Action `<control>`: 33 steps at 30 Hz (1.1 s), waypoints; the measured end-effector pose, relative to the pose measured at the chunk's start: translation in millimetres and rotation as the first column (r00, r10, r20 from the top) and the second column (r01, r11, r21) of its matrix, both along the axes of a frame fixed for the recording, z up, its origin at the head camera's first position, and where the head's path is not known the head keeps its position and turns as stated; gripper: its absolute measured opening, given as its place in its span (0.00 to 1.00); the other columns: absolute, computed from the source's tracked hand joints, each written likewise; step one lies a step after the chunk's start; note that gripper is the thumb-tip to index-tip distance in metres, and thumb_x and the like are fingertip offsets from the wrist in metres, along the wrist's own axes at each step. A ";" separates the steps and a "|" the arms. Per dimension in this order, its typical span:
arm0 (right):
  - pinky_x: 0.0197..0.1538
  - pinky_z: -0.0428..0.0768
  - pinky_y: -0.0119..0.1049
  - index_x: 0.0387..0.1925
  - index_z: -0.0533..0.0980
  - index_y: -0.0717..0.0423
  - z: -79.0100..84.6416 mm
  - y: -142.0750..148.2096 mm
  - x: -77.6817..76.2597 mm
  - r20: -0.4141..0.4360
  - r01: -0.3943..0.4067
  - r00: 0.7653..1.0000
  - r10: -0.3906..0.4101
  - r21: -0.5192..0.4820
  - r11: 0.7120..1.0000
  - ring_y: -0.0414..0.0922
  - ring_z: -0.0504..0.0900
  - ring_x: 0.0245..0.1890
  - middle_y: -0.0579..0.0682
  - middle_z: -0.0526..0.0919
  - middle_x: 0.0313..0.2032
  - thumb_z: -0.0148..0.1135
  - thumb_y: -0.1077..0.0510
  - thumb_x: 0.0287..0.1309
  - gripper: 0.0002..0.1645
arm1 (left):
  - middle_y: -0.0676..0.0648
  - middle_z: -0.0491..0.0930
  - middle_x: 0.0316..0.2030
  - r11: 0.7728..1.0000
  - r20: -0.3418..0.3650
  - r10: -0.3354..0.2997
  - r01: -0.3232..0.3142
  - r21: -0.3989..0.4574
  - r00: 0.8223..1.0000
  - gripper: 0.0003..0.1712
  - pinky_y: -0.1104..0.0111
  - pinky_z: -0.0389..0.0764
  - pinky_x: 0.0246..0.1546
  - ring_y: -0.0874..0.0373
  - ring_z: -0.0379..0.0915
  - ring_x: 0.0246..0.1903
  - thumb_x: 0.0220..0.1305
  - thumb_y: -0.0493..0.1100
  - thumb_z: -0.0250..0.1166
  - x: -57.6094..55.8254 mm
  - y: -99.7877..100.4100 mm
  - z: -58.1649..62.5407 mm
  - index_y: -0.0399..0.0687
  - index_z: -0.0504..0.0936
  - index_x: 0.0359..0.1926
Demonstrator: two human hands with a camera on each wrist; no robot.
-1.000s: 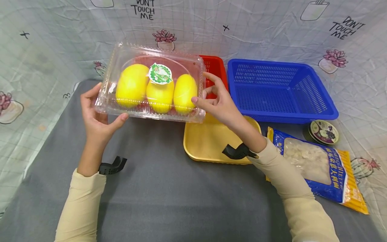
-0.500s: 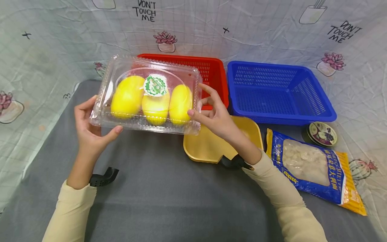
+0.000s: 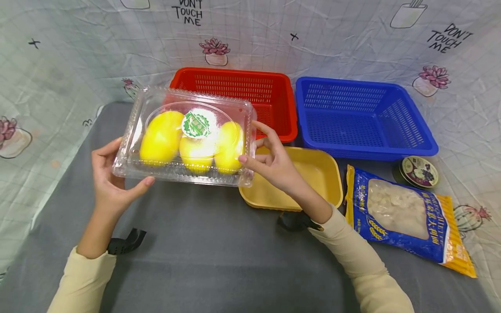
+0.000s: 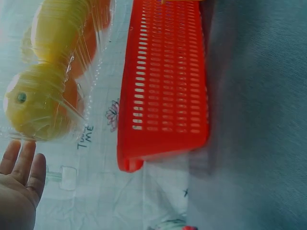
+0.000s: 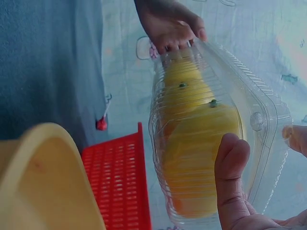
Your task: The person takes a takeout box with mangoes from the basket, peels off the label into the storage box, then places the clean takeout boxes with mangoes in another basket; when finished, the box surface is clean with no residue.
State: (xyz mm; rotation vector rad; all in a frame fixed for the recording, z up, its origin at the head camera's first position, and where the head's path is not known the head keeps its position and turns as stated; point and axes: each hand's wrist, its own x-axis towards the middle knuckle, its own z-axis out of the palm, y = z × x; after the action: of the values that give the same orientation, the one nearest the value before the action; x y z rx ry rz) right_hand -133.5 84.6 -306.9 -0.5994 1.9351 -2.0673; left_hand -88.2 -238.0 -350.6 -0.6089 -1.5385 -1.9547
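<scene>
Tilted up above the table is a clear plastic clamshell box (image 3: 176,174) with a green and white sticker (image 3: 196,123). Inside lie three yellow fruits (image 3: 161,138), whose small green stem ends show in the right wrist view. My left hand (image 3: 107,189) holds the box's left end, thumb at the lower front edge and fingers behind. At the other end, my right hand (image 3: 277,163) grips the box with its thumb on the front and fingers at the side and back. In the left wrist view, the left fingertips (image 4: 24,163) are beside the box's end.
Behind the box stands a red basket (image 3: 291,102), with a blue basket (image 3: 411,150) to its right. A yellow tray (image 3: 289,205) lies under my right forearm. At the right are a blue and yellow pasta bag (image 3: 397,211) and a round tin (image 3: 420,171).
Both hands have brought the box lower and slightly left, nearer to me. More of the red basket behind it shows now. The grip looks the same.
</scene>
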 end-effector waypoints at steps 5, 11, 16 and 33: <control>0.37 0.84 0.34 0.73 0.52 0.49 -8.8 -4.0 3.6 0.020 -0.003 1.000 0.003 -0.001 1.000 0.49 0.87 0.37 0.58 0.68 0.44 0.61 0.69 0.60 0.45 | 0.37 0.70 0.58 0.999 0.006 -0.003 0.004 -0.044 1.000 0.52 0.70 0.73 0.57 0.48 0.68 0.56 0.34 0.32 0.82 6.0 -6.7 -6.1 0.25 0.59 0.58; 0.32 0.82 0.29 0.72 0.52 0.51 -16.9 -9.9 8.8 0.052 -0.016 0.998 0.018 -0.041 0.999 0.43 0.85 0.32 0.56 0.68 0.43 0.60 0.72 0.59 0.45 | 0.40 0.70 0.59 0.993 0.069 0.017 -0.009 -0.122 0.997 0.53 0.72 0.72 0.58 0.51 0.67 0.58 0.36 0.37 0.83 14.1 -17.1 -12.2 0.28 0.60 0.60; 0.31 0.83 0.31 0.73 0.50 0.52 -23.0 -14.5 16.3 0.073 -0.049 0.996 0.055 -0.086 0.995 0.43 0.85 0.31 0.56 0.66 0.42 0.60 0.74 0.58 0.47 | 0.41 0.70 0.59 0.990 0.076 0.010 0.000 -0.138 0.997 0.54 0.73 0.72 0.58 0.52 0.67 0.59 0.34 0.38 0.83 22.4 -25.9 -18.0 0.26 0.60 0.60; 0.30 0.80 0.27 0.73 0.48 0.55 -39.8 -19.7 27.9 0.102 -0.094 0.989 0.105 -0.103 0.990 0.41 0.83 0.28 0.54 0.66 0.39 0.67 0.61 0.59 0.49 | 0.36 0.73 0.57 0.980 0.019 -0.180 0.181 -0.078 0.983 0.36 0.70 0.66 0.62 0.50 0.70 0.58 0.46 0.24 0.72 31.1 -52.7 -28.8 0.18 0.64 0.56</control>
State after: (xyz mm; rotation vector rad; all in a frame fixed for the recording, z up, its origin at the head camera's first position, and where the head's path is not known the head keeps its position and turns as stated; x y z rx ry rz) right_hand -105.6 64.8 -346.7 -0.5803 1.7185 -2.0960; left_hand -57.1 -290.7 -379.4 -0.7973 -1.6243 -2.0396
